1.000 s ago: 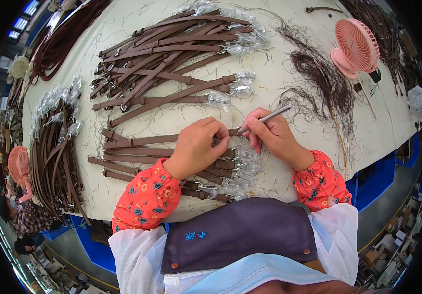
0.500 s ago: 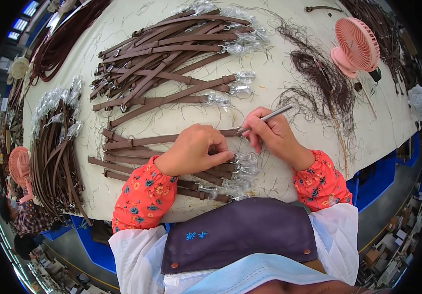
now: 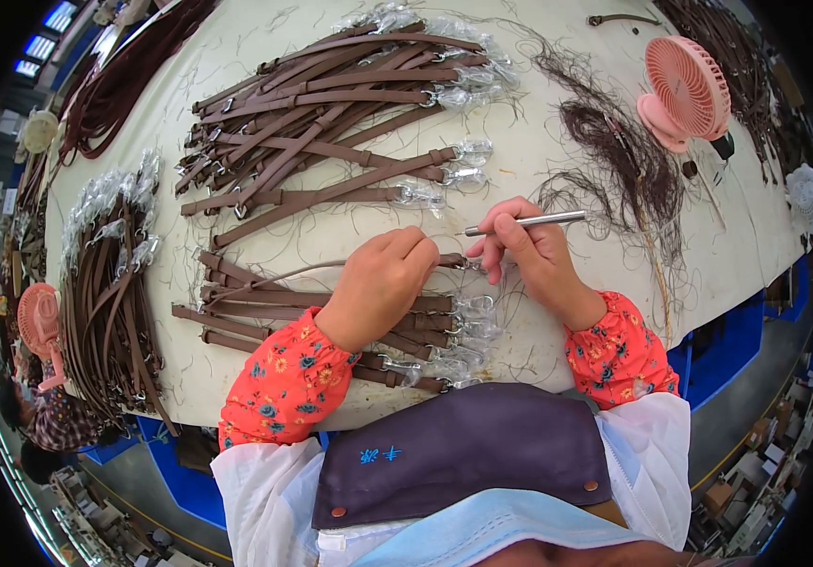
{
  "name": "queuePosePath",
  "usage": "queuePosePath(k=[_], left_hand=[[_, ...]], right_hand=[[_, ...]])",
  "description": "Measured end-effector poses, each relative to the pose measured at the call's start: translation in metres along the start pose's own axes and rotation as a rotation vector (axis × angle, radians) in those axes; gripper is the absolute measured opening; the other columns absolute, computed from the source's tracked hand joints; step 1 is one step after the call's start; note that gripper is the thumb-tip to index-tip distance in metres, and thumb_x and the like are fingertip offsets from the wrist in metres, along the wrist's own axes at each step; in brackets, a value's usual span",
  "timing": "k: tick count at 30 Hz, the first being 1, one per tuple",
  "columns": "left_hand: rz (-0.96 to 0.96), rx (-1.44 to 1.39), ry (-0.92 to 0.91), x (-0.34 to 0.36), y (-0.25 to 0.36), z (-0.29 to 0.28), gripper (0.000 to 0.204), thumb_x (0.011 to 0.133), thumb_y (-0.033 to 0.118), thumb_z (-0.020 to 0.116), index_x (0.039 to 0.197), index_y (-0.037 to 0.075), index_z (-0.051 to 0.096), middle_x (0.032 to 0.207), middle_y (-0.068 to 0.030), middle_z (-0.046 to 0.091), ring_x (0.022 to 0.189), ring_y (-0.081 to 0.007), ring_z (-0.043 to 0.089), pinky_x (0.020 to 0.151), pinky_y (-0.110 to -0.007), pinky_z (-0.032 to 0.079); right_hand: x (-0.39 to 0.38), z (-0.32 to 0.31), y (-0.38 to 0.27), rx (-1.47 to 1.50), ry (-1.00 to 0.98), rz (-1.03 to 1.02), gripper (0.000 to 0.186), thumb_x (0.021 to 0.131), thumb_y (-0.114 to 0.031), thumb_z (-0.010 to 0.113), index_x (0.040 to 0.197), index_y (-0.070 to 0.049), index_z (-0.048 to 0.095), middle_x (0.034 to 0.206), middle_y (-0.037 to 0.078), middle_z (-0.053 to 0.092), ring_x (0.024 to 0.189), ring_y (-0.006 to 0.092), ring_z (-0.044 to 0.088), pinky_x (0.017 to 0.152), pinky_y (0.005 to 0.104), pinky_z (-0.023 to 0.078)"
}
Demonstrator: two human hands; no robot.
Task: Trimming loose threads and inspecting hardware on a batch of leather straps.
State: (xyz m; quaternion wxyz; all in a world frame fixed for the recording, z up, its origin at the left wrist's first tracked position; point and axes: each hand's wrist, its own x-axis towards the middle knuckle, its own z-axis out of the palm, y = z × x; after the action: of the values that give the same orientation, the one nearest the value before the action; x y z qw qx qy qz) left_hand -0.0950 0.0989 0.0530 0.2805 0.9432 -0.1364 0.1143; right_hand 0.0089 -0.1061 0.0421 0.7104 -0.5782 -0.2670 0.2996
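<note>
My left hand (image 3: 378,288) is closed round a narrow brown strap (image 3: 451,260), which is turned on its edge. A metal clasp at the strap's right end lies close to my right fingers. In my right hand (image 3: 540,260) a slim silver pen-like tool (image 3: 557,218) is held almost level, its tip pointing left above the strap and apart from it. Beneath my left wrist several more brown straps (image 3: 425,304) lie side by side, their right ends in clear plastic wrap (image 3: 472,317). Part of the held strap is hidden by my left hand.
Beyond my hands a large heap of brown straps (image 3: 321,99) covers the table (image 3: 539,359). Another bundle (image 3: 109,302) lies at the left edge. Dark thread scraps (image 3: 614,151) and a pink fan (image 3: 688,87) are on the right. A second pink fan (image 3: 38,321) stands far left.
The tool's tip has come up off the strap, and the tool now lies flatter. My left fingers have closed on the strap near its end and rolled it onto its edge.
</note>
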Motion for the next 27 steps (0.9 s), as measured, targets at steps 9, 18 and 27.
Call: queuePosePath(k=[9,18,27], left_hand=[[-0.232,-0.228,-0.044,0.004,0.010,-0.004,0.024,0.081,0.010,0.073,0.102,0.008,0.062,0.087,-0.0079,0.058,0.067,-0.0249,0.059,0.060,-0.035,0.049],[0.064,0.127,0.107,0.003,0.004,0.021,0.022,0.078,0.013,0.073,0.099,0.010,0.067,0.085,-0.0018,0.056,0.070,-0.0196,0.059,0.058,-0.032,0.050],[-0.050,-0.114,0.154,0.006,0.000,0.020,0.010,0.081,0.006,0.070,0.089,0.005,0.065,0.077,-0.0052,0.058,0.071,-0.0219,0.057,0.059,-0.034,0.047]], right_hand=[[0.003,0.001,-0.001,0.009,0.023,-0.019,0.029,0.106,-0.029,0.044,0.107,-0.001,0.053,0.076,0.006,0.061,0.064,0.0100,0.059,0.062,0.0239,0.049],[0.004,0.001,0.000,0.082,0.115,-0.006,0.029,0.107,-0.029,0.041,0.112,-0.002,0.051,0.087,0.007,0.059,0.067,0.0128,0.062,0.063,0.0246,0.050],[0.003,0.000,-0.006,0.042,0.065,0.081,0.032,0.106,-0.032,0.043,0.107,-0.003,0.054,0.073,0.005,0.060,0.059,0.0102,0.059,0.061,0.0236,0.051]])
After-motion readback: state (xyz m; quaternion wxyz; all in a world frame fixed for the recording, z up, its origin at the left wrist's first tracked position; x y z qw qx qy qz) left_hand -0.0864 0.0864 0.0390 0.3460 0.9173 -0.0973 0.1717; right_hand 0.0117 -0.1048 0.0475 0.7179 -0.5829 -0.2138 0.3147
